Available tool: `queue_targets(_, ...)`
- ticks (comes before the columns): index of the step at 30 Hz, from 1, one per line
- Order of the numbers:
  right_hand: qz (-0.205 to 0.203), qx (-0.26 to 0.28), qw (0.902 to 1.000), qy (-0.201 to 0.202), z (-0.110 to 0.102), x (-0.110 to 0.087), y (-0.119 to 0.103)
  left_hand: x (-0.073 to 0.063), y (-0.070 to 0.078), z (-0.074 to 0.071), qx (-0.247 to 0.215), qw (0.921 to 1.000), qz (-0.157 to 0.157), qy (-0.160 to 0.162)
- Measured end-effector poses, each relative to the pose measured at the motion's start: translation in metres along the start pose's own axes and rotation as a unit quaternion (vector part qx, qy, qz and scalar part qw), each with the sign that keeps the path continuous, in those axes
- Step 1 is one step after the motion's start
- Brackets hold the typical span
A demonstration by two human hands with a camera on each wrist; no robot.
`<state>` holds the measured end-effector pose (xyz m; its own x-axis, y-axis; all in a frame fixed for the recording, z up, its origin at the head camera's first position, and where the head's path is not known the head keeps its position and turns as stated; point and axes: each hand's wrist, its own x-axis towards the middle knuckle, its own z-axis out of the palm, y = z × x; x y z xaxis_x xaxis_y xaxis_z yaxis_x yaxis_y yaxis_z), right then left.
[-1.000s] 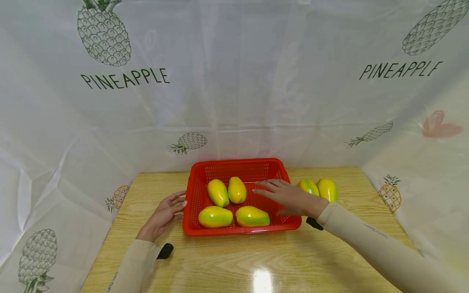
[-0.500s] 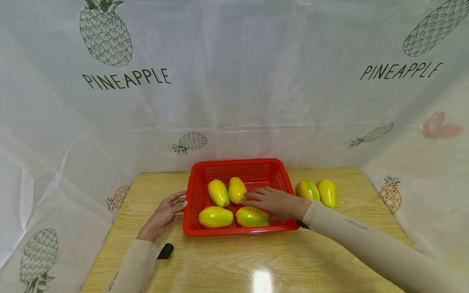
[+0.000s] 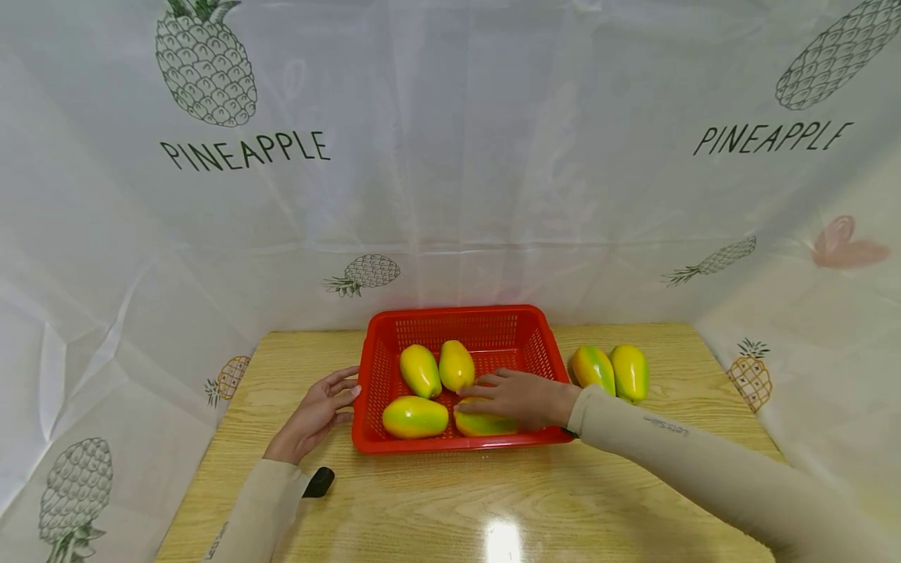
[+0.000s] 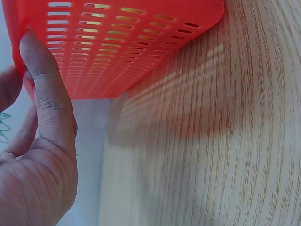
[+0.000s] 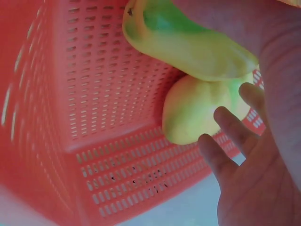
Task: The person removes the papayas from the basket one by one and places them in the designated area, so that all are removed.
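A red plastic basket [image 3: 422, 446] holds several yellow-green papayas, two at the back and two along the front. My left hand [image 3: 310, 414] holds the basket's left rim between thumb and fingers; in the left wrist view the thumb [image 4: 44, 80] presses the outer wall. Over the front right papaya [image 3: 486, 427] hovers my right hand [image 3: 524, 400], covering part of it. In the right wrist view its fingers are spread and fairly straight, apart from the nearer papaya [image 5: 193, 54], while the thumb side lies close behind that fruit. Whether it touches is unclear.
Two more papayas, one [image 3: 594, 367] beside another [image 3: 629, 371], lie on the wooden table [image 3: 422, 500] right of the basket. A white pineapple-print sheet [image 3: 493, 195] hangs behind and at both sides. A black object [image 3: 320, 482] sits by the left wrist.
My right hand has moved left and toward the front inside the basket, from its right side to above the front right papaya. The left hand stays at the rim.
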<state>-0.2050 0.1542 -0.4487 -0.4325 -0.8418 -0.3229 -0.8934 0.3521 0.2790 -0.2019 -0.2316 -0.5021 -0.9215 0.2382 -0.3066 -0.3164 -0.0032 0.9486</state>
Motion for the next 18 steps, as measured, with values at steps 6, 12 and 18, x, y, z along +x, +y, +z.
queue_targets(6, 0.003, -0.01, 0.9994, -0.033, -0.0002, 0.0053, -0.0039, -0.0004, 0.0008, 0.0008, 0.003, 1.0, -0.001, 0.003)
queue_targets(12, 0.014, -0.016, 0.9984, -0.053, 0.0009, 0.0081, -0.0055, 0.0004, 0.0, 0.0011, 0.008, 1.0, 0.003, 0.003)
queue_targets(18, 0.024, -0.02, 0.9976, -0.061, 0.0004, 0.008, -0.0059, 0.0008, -0.0006, 0.0009, 0.009, 0.9999, 0.003, 0.006)
